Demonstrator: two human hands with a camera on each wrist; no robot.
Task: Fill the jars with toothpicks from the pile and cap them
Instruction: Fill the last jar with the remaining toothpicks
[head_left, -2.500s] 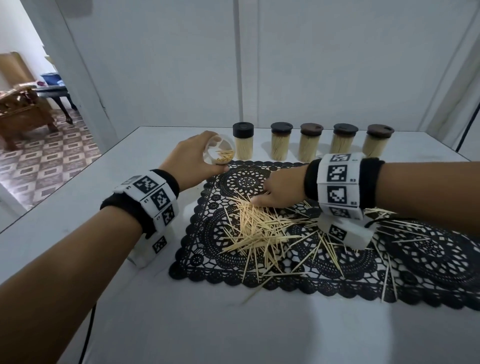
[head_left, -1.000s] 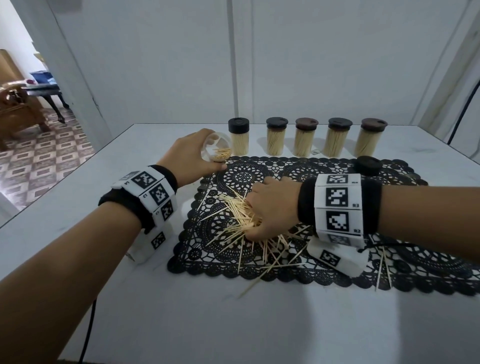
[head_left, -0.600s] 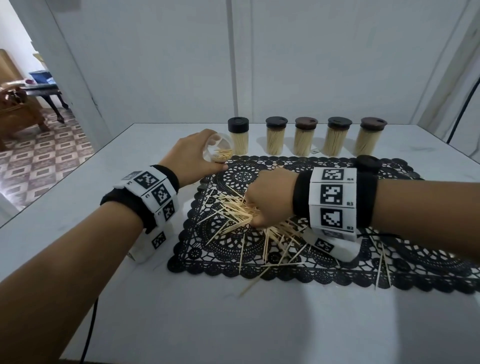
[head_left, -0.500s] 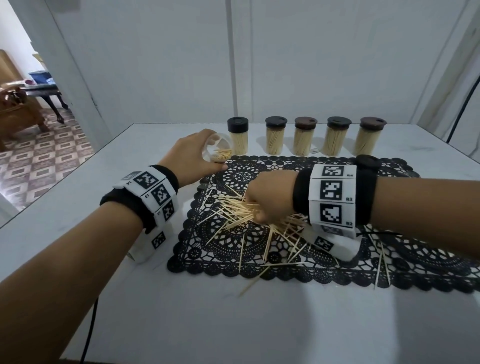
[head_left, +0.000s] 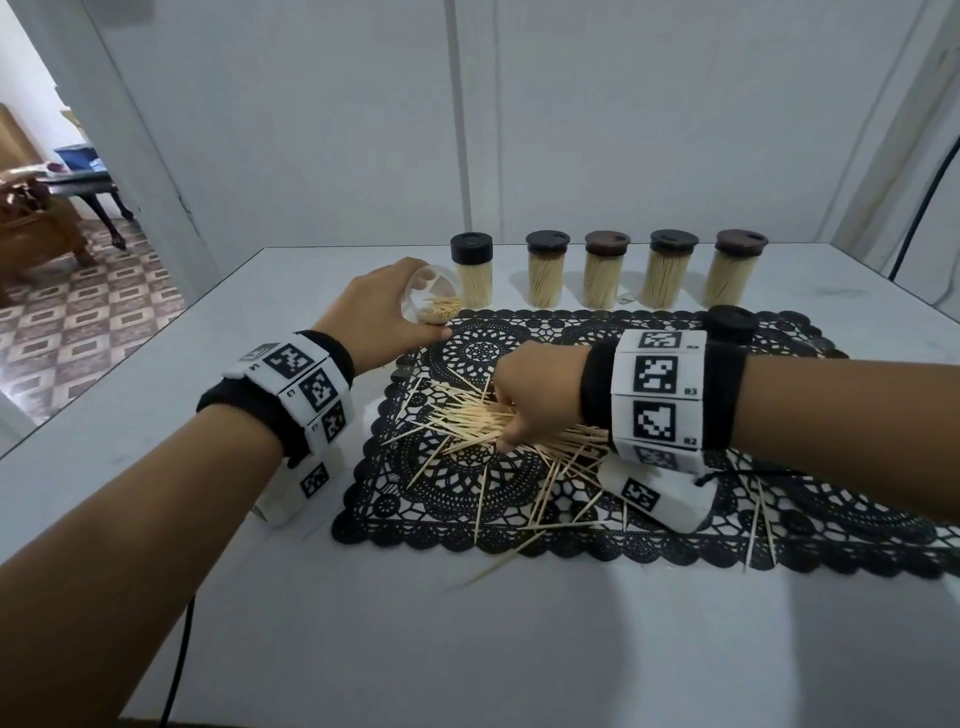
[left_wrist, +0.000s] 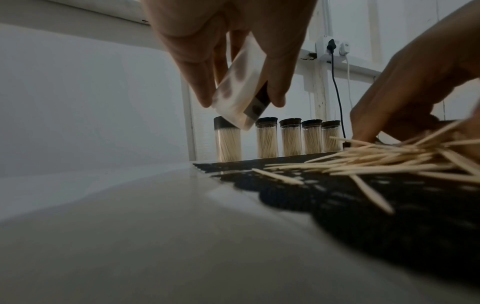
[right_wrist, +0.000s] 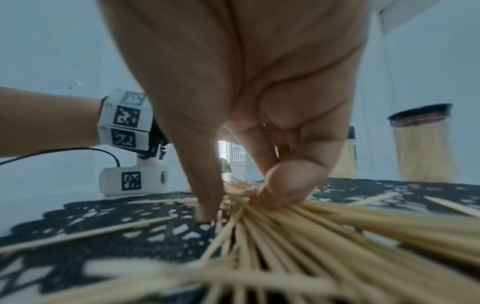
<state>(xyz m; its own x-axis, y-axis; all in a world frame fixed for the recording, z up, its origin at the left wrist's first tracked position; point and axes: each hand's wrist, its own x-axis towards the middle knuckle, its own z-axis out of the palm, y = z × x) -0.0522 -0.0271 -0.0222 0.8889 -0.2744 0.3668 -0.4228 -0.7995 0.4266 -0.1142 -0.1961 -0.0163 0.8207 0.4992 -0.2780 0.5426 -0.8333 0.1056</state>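
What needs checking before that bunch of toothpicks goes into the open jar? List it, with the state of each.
1. Right hand has a bunch: ok; its fingers pinch toothpicks on the black mat.
2. Bunch aligned for the jar mouth: not ok; the sticks fan out in several directions.
3. Open jar held: ok; the left hand grips it, tilted, mouth toward the pile.
4. Room left in the jar: ok; only a few toothpicks lie inside.
5. Cap ready: ok; a loose black cap sits on the mat behind the right wrist.
6. Five filled jars out of the way: ok; capped, in a row behind the mat.
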